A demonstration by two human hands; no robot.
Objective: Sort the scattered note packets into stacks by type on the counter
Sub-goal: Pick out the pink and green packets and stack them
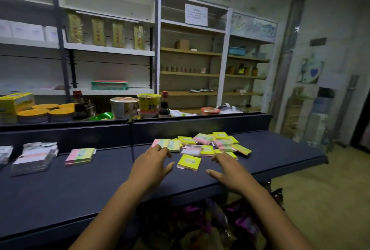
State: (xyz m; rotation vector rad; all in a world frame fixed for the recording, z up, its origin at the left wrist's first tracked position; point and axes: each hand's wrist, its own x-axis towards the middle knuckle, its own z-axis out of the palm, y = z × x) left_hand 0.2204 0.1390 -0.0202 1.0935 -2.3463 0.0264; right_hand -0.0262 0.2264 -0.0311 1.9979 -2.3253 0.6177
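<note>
Here both hands [150,166] [230,169] flank yellow packet [189,162], near counter [60,199] front edge

Both forearms bare, extended forward and converging over the near edge of the desk [60,199]. Left hand [149,162] palm down, fingers spread and loosely straight, thumb out to the right. Right hand [228,166] palm down, fingers extended, thumb pointing left. Nothing gripped by either.

A small shop: a dark sales counter [80,185] fronts wall shelving [190,51] stocked with packaged goods, with instant noodle cups [124,107] and sauce bottles [164,104] behind the counter's back edge.
</note>
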